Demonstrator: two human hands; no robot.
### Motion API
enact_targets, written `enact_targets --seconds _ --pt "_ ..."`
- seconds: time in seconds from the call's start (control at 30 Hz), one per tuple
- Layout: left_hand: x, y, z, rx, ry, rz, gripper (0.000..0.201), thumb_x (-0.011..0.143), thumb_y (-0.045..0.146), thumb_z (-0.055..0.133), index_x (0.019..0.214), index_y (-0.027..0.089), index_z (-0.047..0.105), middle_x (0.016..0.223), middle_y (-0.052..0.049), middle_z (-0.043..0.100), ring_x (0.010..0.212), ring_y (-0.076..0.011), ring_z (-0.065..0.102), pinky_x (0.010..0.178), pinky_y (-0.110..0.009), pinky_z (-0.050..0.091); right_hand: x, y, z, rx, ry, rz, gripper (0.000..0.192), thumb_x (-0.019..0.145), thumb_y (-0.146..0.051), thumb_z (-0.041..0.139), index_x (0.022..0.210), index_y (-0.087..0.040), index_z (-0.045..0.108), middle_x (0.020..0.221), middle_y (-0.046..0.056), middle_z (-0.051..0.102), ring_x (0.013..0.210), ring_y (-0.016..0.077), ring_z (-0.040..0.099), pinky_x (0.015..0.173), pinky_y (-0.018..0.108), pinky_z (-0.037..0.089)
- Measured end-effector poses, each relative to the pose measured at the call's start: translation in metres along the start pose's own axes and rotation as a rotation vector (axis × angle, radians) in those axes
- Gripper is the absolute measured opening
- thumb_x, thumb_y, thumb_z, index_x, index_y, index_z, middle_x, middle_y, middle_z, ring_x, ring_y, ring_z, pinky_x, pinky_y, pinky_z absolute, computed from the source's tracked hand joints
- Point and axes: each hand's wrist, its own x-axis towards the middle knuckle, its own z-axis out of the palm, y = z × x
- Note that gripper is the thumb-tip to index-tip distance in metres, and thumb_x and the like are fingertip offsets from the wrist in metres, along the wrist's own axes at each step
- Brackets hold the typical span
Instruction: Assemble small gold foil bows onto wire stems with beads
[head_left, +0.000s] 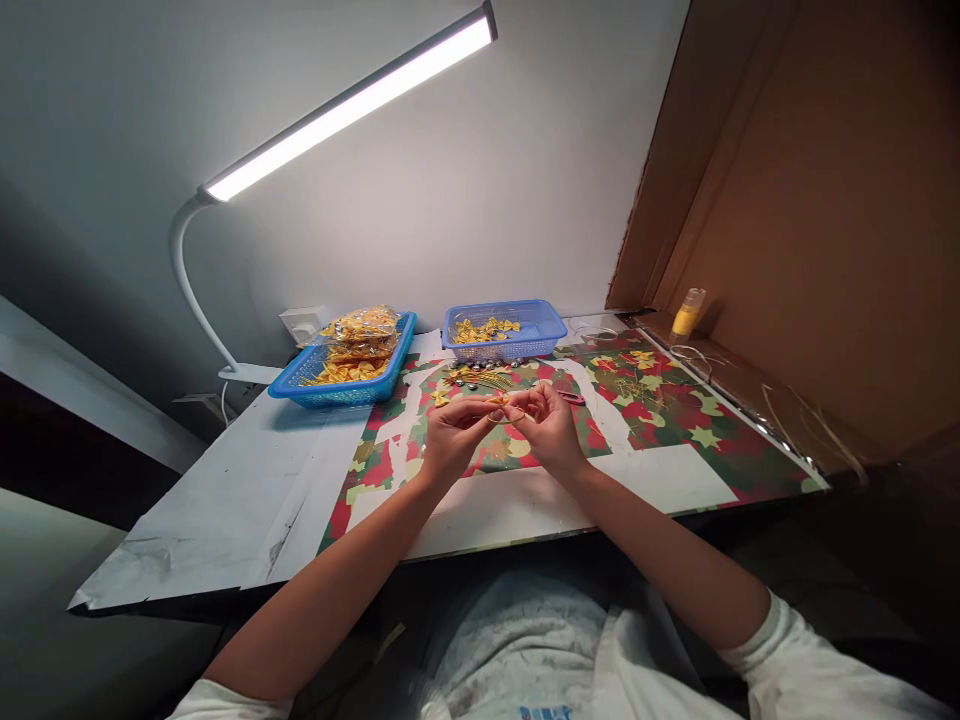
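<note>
Two hands (459, 432) (556, 428), yellow bow (499, 400), latticed baskets (337, 391) (517, 349)

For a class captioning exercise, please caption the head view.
Under a lit lamp, left hand and right hand hold a small yellow piece before two blue baskets.

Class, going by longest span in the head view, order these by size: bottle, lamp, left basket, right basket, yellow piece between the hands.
1. Lamp
2. Left basket
3. Right basket
4. Bottle
5. Yellow piece
Left basket looks nearer, so which of the two is truly larger is unsure.
</note>
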Motion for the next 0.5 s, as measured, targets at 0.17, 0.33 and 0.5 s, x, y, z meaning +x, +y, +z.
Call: enact_targets --seconds 0.17,0.33,0.5 --pt "-0.0005 0.0022 0.0015 -0.009 0.004 0.004 0.016 0.064 0.029 0.081 0.075 0.018 0.075 0.084 -0.008 0.075 0.08 -0.0203 0.07 0.074 -0.033 0.059 0.0004 0.0014 0.0 0.025 -0.001 -0.008 0.03 0.071 -0.033 0.069 0.068 -0.023 0.04 0.076 0.0 0.061 0.08 0.017 0.061 0.077 0.035 0.052" --pt "-0.0009 0.0005 0.0007 -0.01 0.014 -0.01 0.018 0.062 0.028 0.082 0.075 0.018 0.075 0.081 -0.007 0.074 0.077 -0.0191 0.07 0.073 -0.032 0.059 0.0011 0.0027 -0.0004 0.021 0.005 -0.008 0.031 0.071 -0.033 0.069 0.068 -0.023 0.04 0.076 -0.001 0.061 0.078 0.0165 0.06 0.077 0.035 0.052" --pt "-0.0014 -0.0005 0.0005 0.008 0.037 -0.02 0.022 0.061 0.031 0.082 0.076 0.016 0.075 0.08 -0.007 0.074 0.077 -0.0199 0.07 0.074 -0.034 0.06 0.001 0.002 0.0001 -0.012 -0.003 -0.011 0.031 0.07 -0.036 0.069 0.069 -0.024 0.04 0.075 -0.001 0.061 0.078 0.0169 0.06 0.076 0.034 0.052"
